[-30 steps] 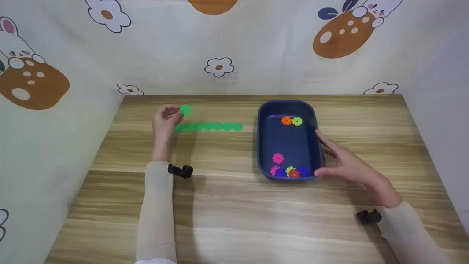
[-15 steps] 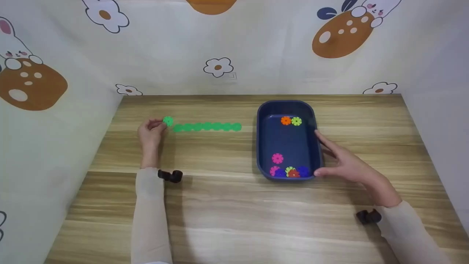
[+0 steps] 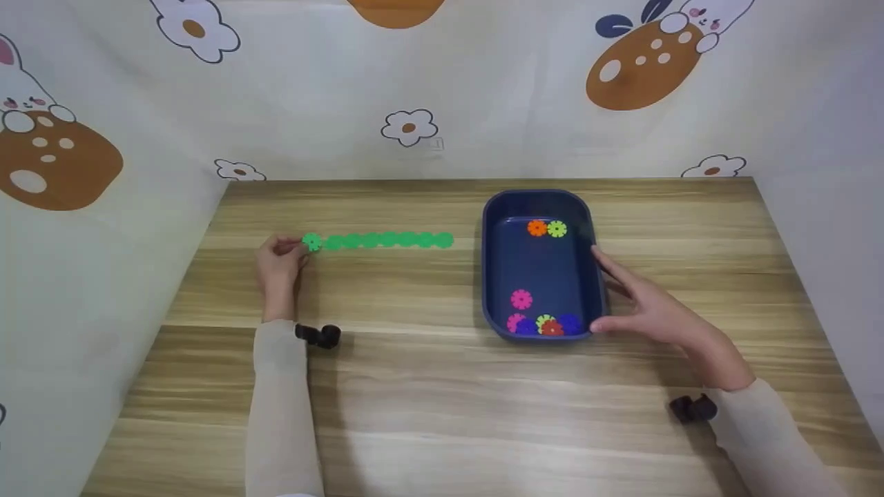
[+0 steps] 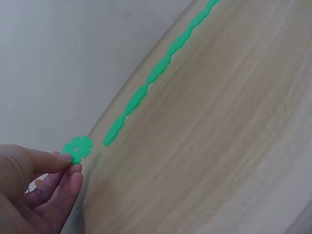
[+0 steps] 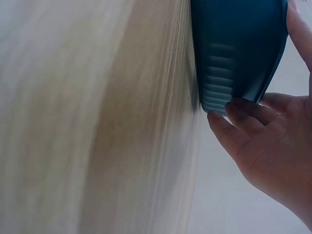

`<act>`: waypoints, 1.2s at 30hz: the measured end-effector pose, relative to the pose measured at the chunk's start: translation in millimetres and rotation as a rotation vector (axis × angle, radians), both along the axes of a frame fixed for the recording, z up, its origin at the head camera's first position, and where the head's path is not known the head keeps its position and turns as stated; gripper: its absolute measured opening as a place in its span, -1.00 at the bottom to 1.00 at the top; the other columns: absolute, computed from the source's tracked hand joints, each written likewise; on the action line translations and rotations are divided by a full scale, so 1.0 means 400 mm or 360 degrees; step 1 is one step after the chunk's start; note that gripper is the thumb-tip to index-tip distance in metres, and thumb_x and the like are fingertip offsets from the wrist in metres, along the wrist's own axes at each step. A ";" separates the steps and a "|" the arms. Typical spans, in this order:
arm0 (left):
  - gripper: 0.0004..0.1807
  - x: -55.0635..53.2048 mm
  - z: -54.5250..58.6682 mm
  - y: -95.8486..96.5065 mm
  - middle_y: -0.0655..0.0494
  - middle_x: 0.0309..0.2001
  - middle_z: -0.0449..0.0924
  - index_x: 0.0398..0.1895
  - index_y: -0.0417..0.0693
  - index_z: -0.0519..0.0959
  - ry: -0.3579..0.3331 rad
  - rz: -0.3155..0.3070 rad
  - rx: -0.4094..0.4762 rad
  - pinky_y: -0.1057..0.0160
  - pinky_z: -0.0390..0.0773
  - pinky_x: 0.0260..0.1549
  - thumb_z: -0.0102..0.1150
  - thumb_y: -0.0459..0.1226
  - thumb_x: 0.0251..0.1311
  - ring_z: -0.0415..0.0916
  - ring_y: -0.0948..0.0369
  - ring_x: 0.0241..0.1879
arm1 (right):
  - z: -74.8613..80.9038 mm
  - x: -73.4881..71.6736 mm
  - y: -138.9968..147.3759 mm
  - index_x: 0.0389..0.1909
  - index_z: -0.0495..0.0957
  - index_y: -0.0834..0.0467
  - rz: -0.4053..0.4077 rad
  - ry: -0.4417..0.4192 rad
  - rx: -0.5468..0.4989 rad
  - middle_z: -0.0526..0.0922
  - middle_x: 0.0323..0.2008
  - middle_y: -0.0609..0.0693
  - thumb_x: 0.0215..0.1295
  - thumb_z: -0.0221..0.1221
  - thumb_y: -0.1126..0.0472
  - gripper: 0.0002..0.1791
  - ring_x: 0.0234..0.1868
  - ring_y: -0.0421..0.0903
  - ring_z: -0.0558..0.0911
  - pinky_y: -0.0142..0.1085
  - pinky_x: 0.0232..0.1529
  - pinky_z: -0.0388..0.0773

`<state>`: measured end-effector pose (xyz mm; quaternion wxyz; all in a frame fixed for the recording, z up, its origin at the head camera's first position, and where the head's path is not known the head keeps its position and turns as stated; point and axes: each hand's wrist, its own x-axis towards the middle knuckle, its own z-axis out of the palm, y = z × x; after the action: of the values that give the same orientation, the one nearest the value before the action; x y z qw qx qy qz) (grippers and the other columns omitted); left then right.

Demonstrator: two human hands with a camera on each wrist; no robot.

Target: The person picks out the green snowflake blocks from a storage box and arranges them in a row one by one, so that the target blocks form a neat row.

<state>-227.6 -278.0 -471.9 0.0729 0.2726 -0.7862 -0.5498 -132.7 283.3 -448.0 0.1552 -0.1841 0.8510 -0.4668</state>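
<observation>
On the left of the head view, my left hand [image 3: 280,266] pinches a green notched plastic disc [image 4: 78,148] between thumb and fingers. The disc is held near the left end of a straight row of several green discs [image 3: 389,239] lying on the table. In the left wrist view a small gap shows between the held disc and the row's nearest disc [image 4: 114,130]. My right hand [image 3: 652,307] is spread along the right side of a dark blue bin [image 3: 486,276]. Its fingers touch the bin's side wall [image 5: 219,63], and its thumb rests at the near right corner.
Inside the bin, an orange disc [image 3: 536,228] and a yellow-green disc [image 3: 556,228] lie at the far end. A pink disc [image 3: 521,299] lies nearer, and several mixed discs overlap along the near wall. A patterned cloth [image 3: 483,90] hangs behind the wooden table [image 3: 442,414].
My left hand has moved left and nearer with the green disc, from above the row to its left end. My right hand has stayed at the bin.
</observation>
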 end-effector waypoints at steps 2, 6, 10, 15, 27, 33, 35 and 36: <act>-0.74 0.003 -0.003 0.000 0.09 -0.16 0.54 0.03 -0.27 0.55 -0.0015 -0.0008 -0.0028 0.53 0.61 -0.27 0.19 -0.37 0.31 0.48 0.41 -0.32 | 0.000 0.001 0.000 0.61 -0.17 -0.10 0.0000 -0.0005 -0.0009 -0.14 0.61 0.18 0.10 0.46 0.16 0.21 0.48 0.41 0.17 0.16 0.45 0.11; -0.74 0.008 -0.007 0.003 0.06 -0.15 0.55 0.02 -0.27 0.56 -0.0031 -0.0008 -0.0077 0.53 0.60 -0.30 0.19 -0.36 0.31 0.49 0.37 -0.32 | -0.001 0.003 -0.001 0.61 -0.17 -0.10 -0.0003 -0.0013 -0.0007 -0.15 0.61 0.18 0.11 0.46 0.15 0.20 0.48 0.42 0.16 0.18 0.45 0.11; -0.74 0.009 -0.007 0.004 0.03 -0.14 0.57 0.01 -0.27 0.57 -0.0047 -0.0009 -0.0114 0.54 0.58 -0.34 0.21 -0.36 0.29 0.48 0.39 -0.36 | -0.001 0.005 -0.001 0.61 -0.18 -0.10 -0.0003 -0.0024 -0.0013 -0.17 0.61 0.20 0.11 0.45 0.15 0.20 0.48 0.44 0.14 0.24 0.45 0.10; -0.70 0.011 -0.004 0.002 -0.12 0.01 0.63 0.07 -0.27 0.59 -0.0067 -0.0034 -0.0171 0.55 0.58 -0.30 0.20 -0.34 0.31 0.50 0.40 -0.31 | 0.000 0.005 -0.003 0.61 -0.17 -0.12 -0.0006 -0.0024 -0.0004 -0.16 0.61 0.20 0.12 0.45 0.13 0.20 0.48 0.43 0.14 0.25 0.45 0.09; -0.69 0.017 0.007 -0.007 -0.14 0.11 0.65 0.12 -0.19 0.61 -0.0139 -0.0103 -0.0281 0.51 0.59 -0.16 0.17 -0.33 0.34 0.60 0.21 -0.02 | 0.004 -0.003 -0.002 0.61 -0.18 -0.13 0.0006 -0.0024 0.0068 -0.15 0.61 0.20 0.11 0.45 0.06 0.20 0.50 0.43 0.11 0.29 0.43 0.12; -0.68 0.022 0.036 0.008 -0.10 0.12 0.67 0.15 -0.13 0.61 -0.0107 -0.0184 -0.0381 0.39 0.50 -0.02 0.11 -0.26 0.40 0.59 0.10 0.13 | 0.012 -0.002 0.004 0.61 -0.14 -0.09 -0.0010 0.0017 0.0175 -0.09 0.60 0.19 0.14 0.44 0.02 0.16 0.51 0.40 0.12 0.30 0.41 0.16; -0.69 0.019 0.052 0.024 -0.09 0.11 0.67 0.14 -0.13 0.61 -0.0078 -0.0202 -0.0415 0.33 0.53 0.04 0.09 -0.26 0.42 0.60 0.10 0.13 | 0.022 -0.006 0.005 0.61 -0.13 -0.07 -0.0030 0.0036 0.0212 -0.07 0.60 0.20 0.17 0.41 0.01 0.13 0.51 0.40 0.12 0.33 0.41 0.14; -0.69 0.017 0.060 0.033 -0.09 0.10 0.67 0.14 -0.13 0.61 -0.0062 -0.0218 -0.0433 0.29 0.53 0.08 0.08 -0.26 0.43 0.60 0.09 0.13 | 0.027 -0.009 0.005 0.61 -0.13 -0.06 -0.0043 0.0052 0.0242 -0.06 0.59 0.21 0.19 0.40 -0.01 0.12 0.51 0.40 0.11 0.35 0.41 0.12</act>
<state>-221.0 -264.7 -447.9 0.0562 0.2164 -0.8715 -0.4365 -136.2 285.3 -437.0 0.1486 -0.1678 0.8888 -0.3998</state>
